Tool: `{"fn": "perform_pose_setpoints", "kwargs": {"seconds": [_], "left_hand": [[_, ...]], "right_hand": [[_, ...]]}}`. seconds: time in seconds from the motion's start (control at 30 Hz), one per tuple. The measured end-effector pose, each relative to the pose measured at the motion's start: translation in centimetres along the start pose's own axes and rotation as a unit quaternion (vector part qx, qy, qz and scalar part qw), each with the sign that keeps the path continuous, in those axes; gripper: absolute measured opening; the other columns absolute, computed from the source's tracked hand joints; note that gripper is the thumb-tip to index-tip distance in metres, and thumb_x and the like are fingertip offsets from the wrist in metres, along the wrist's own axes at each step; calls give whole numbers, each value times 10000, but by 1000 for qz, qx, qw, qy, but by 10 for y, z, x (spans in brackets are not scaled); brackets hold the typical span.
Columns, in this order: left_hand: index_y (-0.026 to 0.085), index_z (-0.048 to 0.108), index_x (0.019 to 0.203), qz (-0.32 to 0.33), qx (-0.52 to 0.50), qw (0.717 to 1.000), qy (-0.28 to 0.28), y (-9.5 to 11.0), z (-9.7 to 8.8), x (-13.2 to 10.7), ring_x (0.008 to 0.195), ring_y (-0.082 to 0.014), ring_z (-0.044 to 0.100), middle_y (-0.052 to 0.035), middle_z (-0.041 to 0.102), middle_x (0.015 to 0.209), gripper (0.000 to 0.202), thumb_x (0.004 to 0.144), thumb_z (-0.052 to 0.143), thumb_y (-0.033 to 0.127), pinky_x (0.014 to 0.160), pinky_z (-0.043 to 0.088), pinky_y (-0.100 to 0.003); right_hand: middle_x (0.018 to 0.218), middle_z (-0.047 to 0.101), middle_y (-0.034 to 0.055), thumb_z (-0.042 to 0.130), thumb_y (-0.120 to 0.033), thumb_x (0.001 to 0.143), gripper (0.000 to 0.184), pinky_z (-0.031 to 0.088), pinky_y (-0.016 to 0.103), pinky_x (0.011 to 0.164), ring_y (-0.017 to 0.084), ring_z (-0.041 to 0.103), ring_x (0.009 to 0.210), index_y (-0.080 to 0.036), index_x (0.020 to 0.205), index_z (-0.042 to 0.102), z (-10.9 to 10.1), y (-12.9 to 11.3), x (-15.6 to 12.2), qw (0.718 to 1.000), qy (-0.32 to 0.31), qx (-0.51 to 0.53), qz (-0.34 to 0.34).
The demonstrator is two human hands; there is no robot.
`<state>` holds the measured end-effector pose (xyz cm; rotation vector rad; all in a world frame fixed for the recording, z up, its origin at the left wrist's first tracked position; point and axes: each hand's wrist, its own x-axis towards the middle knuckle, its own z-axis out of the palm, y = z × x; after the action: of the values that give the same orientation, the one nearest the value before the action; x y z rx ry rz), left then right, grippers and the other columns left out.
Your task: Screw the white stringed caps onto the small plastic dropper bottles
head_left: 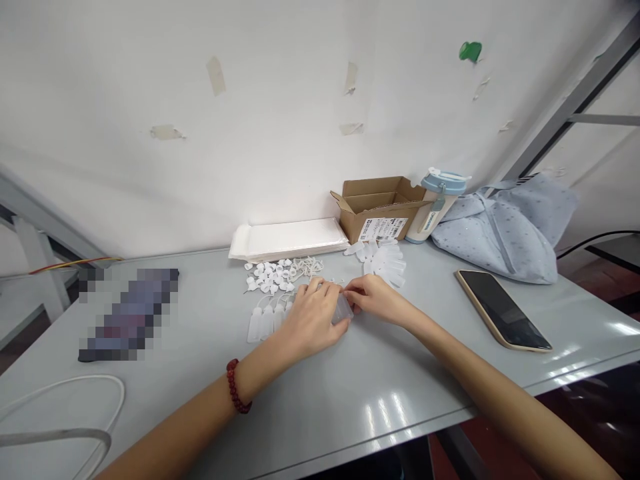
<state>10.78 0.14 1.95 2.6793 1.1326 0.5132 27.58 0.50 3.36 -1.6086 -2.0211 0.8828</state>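
My left hand [313, 317], with a red bead bracelet [237, 387] on the wrist, curls over a small translucent plastic piece [344, 309]; its thumb and fingers hold it against the table. Close by on the right, my right hand [377, 298] pinches at the top end of the same piece, and what lies between its fingertips is too small to make out. Left of my left hand stands a row of similar translucent pieces [256, 327] with thin loops on top, partly hidden by the hand. Behind them lie a pile of small white plastic parts [270, 277] and thin white loops [309, 267].
More translucent pieces [389, 263] fan out before an open cardboard box [353, 223]. White flat packets [295, 239] lie against the wall. A tumbler [430, 213], a light blue bag [500, 230] and a phone [503, 310] are rightward; a blurred dark item [133, 313] and white cable [107, 380] leftward.
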Motion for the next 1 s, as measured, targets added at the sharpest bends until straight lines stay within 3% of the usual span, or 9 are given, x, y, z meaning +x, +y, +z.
{"fn": "perform_pose_setpoints", "kwargs": {"seconds": [0.2, 0.37, 0.53, 0.67, 0.8, 0.87, 1.0], "left_hand": [[170, 523, 1049, -9, -15, 999, -34, 1, -8, 0, 1095, -308, 458, -108, 596, 1113, 334, 760, 590, 323, 873, 391, -448], [183, 488, 1168, -61, -84, 994, -35, -14, -32, 8, 1163, -314, 437, -118, 545, 1227, 491, 752, 596, 419, 923, 383, -446], [188, 540, 1072, -162, -116, 979, 39, -40, -55, 16, 1063, -265, 525, -79, 608, 1142, 305, 822, 487, 354, 835, 435, -385], [197, 587, 989, -213, -97, 972, 36, -51, -62, 16, 892, -242, 585, -54, 644, 1099, 252, 808, 479, 335, 731, 451, -350], [181, 612, 974, -214, -65, 974, 25, -60, -61, 16, 812, -229, 602, -59, 671, 1052, 257, 808, 448, 286, 673, 456, -330], [178, 632, 937, -205, -53, 977, 21, -65, -58, 16, 856, -244, 600, -61, 682, 1021, 245, 795, 442, 241, 696, 456, -337], [182, 664, 825, -182, -30, 983, 16, -72, -52, 17, 962, -284, 569, -76, 697, 948, 224, 756, 451, 170, 734, 449, -357]], "right_hand": [[517, 625, 13, 447, -188, 781, 256, 410, 227, 524, 137, 561, 508, -169, 547, 548, 0, 1, 1, 1000, -7, 6, 7], [509, 622, 12, 451, -183, 784, 253, 418, 228, 522, 136, 564, 502, -167, 558, 563, -2, 2, 2, 1000, 0, 15, 17], [556, 644, 20, 457, -183, 788, 225, 442, 231, 494, 149, 608, 521, -162, 612, 595, -5, 5, 2, 999, 3, 35, 30], [610, 661, 30, 453, -168, 792, 211, 464, 237, 471, 149, 626, 500, -154, 644, 603, -8, 4, 2, 998, 1, 51, 42], [597, 649, 29, 456, -171, 796, 206, 454, 246, 463, 158, 623, 517, -158, 654, 604, -11, 5, 2, 998, 15, 51, 46], [568, 631, 18, 464, -173, 798, 185, 447, 253, 480, 160, 610, 528, -164, 680, 606, -13, 9, 4, 998, 54, 27, 25], [717, 641, 52, 483, -159, 801, 133, 465, 306, 602, 191, 600, 664, -169, 786, 615, -16, 22, 11, 971, 213, -77, -72]]}}
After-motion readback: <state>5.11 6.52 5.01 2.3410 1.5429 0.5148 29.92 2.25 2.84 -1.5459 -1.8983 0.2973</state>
